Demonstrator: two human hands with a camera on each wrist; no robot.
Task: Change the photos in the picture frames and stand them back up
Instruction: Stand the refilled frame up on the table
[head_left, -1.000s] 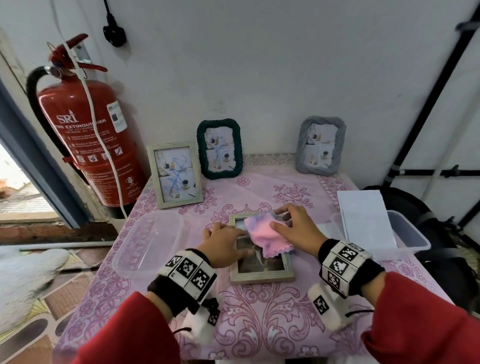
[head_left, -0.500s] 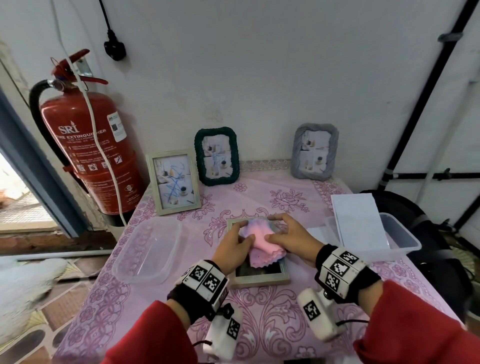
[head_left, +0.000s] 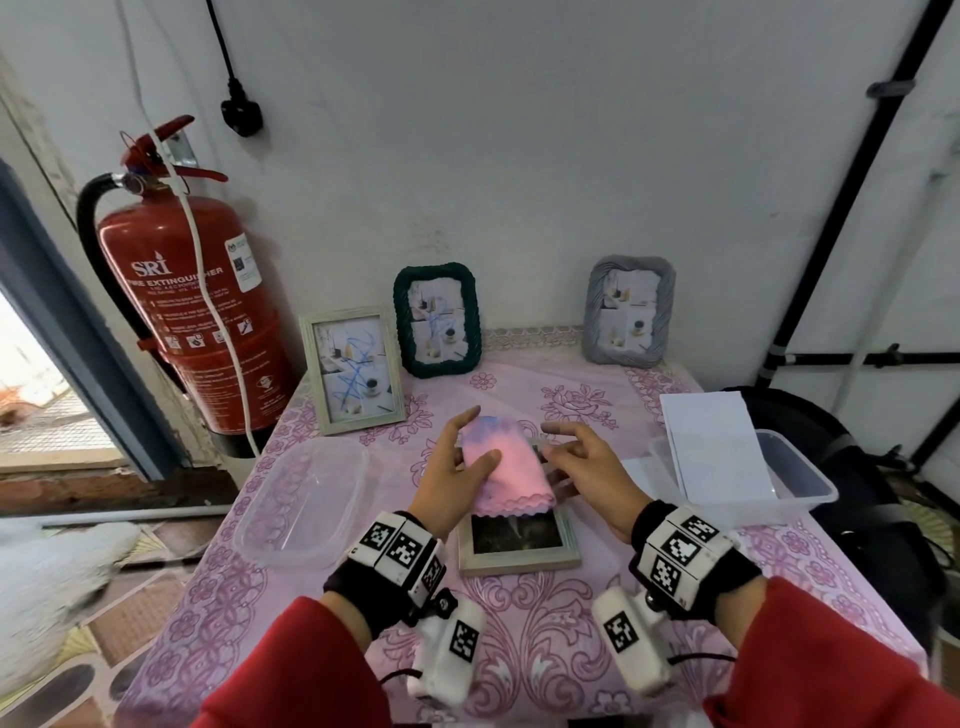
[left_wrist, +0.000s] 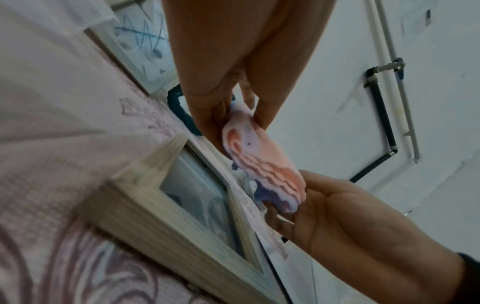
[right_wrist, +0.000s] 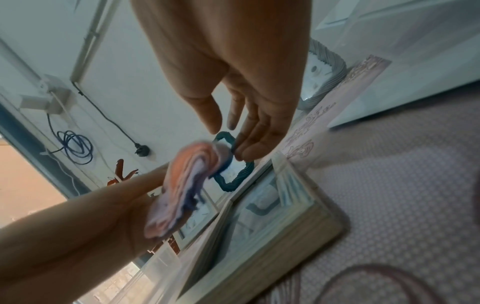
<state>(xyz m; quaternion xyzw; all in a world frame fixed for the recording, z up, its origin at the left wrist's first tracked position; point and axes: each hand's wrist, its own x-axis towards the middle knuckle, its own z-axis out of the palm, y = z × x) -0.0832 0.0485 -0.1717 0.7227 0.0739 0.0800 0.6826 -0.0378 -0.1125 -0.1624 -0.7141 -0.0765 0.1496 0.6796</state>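
The surface (head_left: 545, 639) is carrying a pale wooden frame (head_left: 519, 545) lying flat, glass up. Just above it, the left hand (head_left: 451, 480) is grasping a folded pink cloth (head_left: 506, 467), while the right hand (head_left: 587, 467) is hovering released beside it.

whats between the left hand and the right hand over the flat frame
A folded pink cloth, gripped by the left hand; the right hand hovers open beside it. Clearest in the head view.

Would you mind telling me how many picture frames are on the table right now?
4: wooden frame, green frame and grey frame standing at the back; another wooden frame lying flat, partly under the cloth.
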